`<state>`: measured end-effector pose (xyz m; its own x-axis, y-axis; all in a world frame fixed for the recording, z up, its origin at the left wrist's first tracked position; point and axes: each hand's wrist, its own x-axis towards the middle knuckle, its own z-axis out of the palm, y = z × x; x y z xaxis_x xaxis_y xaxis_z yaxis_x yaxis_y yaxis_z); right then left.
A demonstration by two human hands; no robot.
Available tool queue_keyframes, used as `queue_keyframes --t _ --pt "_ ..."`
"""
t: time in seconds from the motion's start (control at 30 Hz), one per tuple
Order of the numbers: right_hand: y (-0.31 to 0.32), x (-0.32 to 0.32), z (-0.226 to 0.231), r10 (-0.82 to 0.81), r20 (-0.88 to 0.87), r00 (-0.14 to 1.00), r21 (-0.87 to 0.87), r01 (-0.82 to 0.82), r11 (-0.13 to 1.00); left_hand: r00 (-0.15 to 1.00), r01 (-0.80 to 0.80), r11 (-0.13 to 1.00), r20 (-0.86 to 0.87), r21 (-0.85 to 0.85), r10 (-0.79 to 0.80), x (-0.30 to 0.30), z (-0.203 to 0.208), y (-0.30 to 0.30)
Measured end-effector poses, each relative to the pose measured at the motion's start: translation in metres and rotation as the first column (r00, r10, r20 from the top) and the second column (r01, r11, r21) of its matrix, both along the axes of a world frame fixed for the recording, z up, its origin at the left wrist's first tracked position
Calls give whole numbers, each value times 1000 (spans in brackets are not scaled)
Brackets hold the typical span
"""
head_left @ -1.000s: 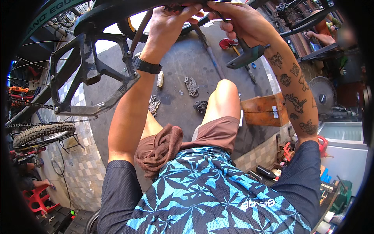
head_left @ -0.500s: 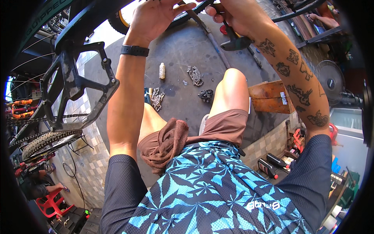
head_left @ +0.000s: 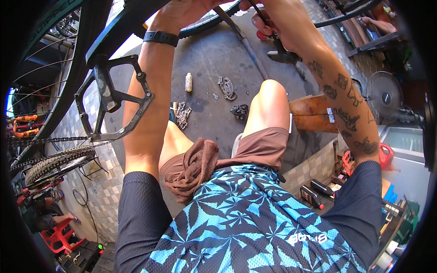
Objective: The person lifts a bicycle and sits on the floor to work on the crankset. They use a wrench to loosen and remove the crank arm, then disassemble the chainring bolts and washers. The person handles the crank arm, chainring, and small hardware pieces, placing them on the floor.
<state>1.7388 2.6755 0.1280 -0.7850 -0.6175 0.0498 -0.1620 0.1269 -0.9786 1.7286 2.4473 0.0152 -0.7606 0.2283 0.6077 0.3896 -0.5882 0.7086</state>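
Observation:
Both my hands are raised at the top edge, under the bike frame. My left hand [head_left: 184,12], with a dark wristband, is partly cut off by the edge and its fingers are mostly out of sight. Curled fingers of my right hand [head_left: 273,22] hold a black-handled tool [head_left: 283,56], its flared end sticking out below the palm; its working end is out of view. A black platform pedal [head_left: 111,98] on its crank hangs beside my left forearm. A brown cloth [head_left: 196,166] lies over my left thigh.
On the dark mat are a small bottle [head_left: 188,83], bike chains [head_left: 226,88] and a small black part [head_left: 239,110]. A metal pole [head_left: 248,45] slants beyond my knee. A wooden box [head_left: 312,113] stands right; dark bottles [head_left: 311,196] lie nearby. A wheel [head_left: 59,166] is at left.
My left hand has moved up, further out of the picture. The right hand and tool have shifted slightly, the tool's handle turning. The pedal and crank have swung right, now overlapping my left forearm.

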Motion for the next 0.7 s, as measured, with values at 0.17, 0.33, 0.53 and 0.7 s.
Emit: queue_keyframes --t 0.17,0.33,0.53,0.7 --pt "6 4 3 -53 -4 999 31 53 998 977 215 973 -3 85 -215 -12 17 -3" --pt "12 3 -3 -35 62 997 20 34 999 976 218 969 -16 118 -218 -22 19 0" --pt "14 -4 -20 -28 65 998 -44 31 999 973 230 961 -25 155 -229 -32 18 2" --pt "7 -3 -8 -26 5 1000 -74 26 997 972 235 954 -32 184 -233 -37 15 4"
